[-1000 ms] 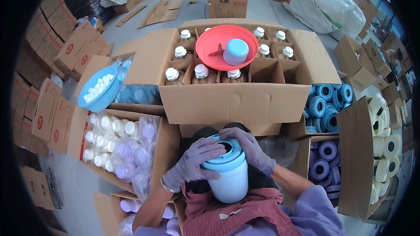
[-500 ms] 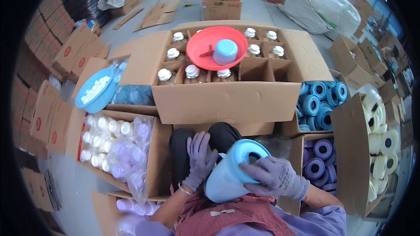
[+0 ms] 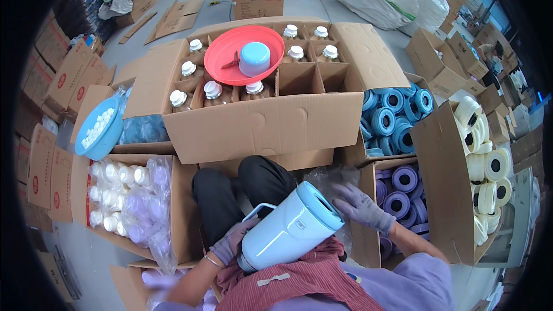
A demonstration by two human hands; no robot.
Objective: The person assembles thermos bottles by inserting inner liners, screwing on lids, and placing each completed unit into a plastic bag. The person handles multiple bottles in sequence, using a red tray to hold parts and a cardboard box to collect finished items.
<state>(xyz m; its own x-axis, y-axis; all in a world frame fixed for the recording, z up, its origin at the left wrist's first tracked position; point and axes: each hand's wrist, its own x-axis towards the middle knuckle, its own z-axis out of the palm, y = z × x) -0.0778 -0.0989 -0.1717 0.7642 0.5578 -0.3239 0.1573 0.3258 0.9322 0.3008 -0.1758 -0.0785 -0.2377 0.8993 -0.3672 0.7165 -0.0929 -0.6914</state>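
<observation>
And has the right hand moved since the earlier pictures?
Yes: judged against the box of purple rings, the right hand has moved rightward, closer to it.

Blue jug (image 3: 285, 231) turned, left hand (image 3: 232, 241) curled by handle (image 3: 262, 205), right hand (image 3: 364, 207) lifted off

We see a tilted pale-blue jug (image 3: 288, 230), the gloved left hand (image 3: 233, 241) holding its handle side, the spread right hand (image 3: 364, 207) beside its top, a carton (image 3: 230, 138) of capped bottles (image 3: 216, 94) beyond it.
</observation>
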